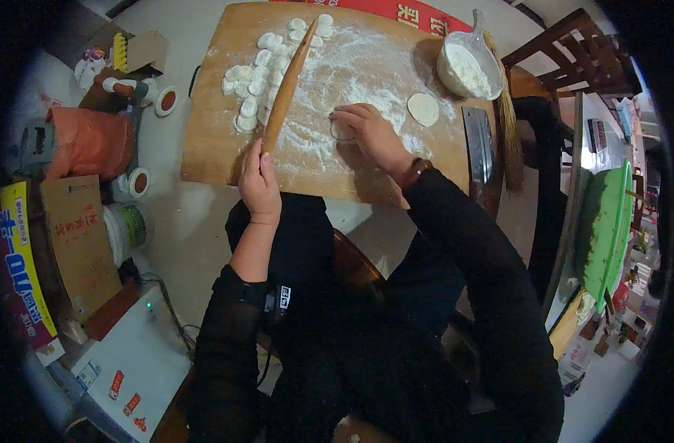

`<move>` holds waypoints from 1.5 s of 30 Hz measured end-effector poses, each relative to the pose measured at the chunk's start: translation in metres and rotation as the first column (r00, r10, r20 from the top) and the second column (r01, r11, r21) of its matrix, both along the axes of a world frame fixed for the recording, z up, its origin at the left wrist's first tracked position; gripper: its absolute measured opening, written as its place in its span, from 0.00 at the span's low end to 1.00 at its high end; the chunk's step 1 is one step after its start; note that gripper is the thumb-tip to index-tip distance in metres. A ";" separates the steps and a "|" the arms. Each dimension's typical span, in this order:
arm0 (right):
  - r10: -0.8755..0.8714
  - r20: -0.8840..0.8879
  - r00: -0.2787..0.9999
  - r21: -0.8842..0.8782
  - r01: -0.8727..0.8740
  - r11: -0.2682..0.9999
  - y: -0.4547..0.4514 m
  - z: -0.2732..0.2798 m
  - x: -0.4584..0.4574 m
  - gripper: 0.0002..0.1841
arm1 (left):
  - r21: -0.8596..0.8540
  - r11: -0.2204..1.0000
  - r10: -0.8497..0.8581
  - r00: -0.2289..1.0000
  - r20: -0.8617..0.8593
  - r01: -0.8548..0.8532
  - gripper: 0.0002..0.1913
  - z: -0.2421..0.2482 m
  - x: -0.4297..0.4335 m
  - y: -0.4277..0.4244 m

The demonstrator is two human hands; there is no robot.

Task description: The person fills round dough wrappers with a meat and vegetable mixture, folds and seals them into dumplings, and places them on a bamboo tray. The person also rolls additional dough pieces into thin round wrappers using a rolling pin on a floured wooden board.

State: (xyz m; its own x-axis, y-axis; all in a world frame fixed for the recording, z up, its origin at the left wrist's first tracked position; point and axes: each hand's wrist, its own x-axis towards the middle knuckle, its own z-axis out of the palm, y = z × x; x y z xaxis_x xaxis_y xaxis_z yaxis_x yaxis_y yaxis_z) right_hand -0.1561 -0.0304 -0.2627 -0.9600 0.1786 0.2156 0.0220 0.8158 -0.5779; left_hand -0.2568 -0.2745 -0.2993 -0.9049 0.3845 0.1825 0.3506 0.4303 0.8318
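My left hand (259, 185) grips the near end of a tapered wooden rolling pin (290, 88), which points away over the floured wooden board (209, 152). On the board's middle, the fingers of my right hand (377, 135) rest on a small dough round (342, 131), partly covered by them. A flat, thin dough wrapper (424, 109) lies apart to the right. Left of the pin, and partly beneath it in view, several floured dough pieces (256, 87) sit in a cluster. Loose flour (348, 61) is spread across the board's centre.
A bowl of flour (467, 72) stands at the board's far right corner. A cleaver (477, 144) lies along the right edge, beside a straw broom (508, 122). Farther right are a wooden chair (572, 61) and a green basin (605, 238). Cardboard boxes (79, 238) stand at left.
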 end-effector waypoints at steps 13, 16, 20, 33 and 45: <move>0.117 0.124 0.985 0.015 -0.120 0.993 -0.023 0.020 0.032 0.10 | -0.308 0.943 -0.195 0.960 -0.202 0.126 0.19 0.016 0.015 -0.014; 0.011 0.095 0.995 -0.128 0.001 0.992 -0.016 0.027 0.056 0.17 | -0.427 0.884 -0.314 0.918 -0.241 0.190 0.20 0.014 0.016 -0.017; -0.275 -0.107 0.955 -0.052 0.271 0.961 -0.005 0.017 0.065 0.23 | -0.461 0.832 -0.471 0.830 -0.297 0.308 0.22 0.013 0.014 -0.016; -0.087 0.062 0.994 0.186 0.074 0.980 -0.005 -0.002 0.063 0.41 | -0.668 0.687 -0.535 0.821 -0.199 0.286 0.46 0.012 0.021 -0.001; -0.108 0.168 0.980 0.104 0.091 0.990 -0.005 0.007 0.069 0.43 | -0.752 0.469 -0.604 0.790 0.110 0.463 0.48 0.057 0.024 0.019</move>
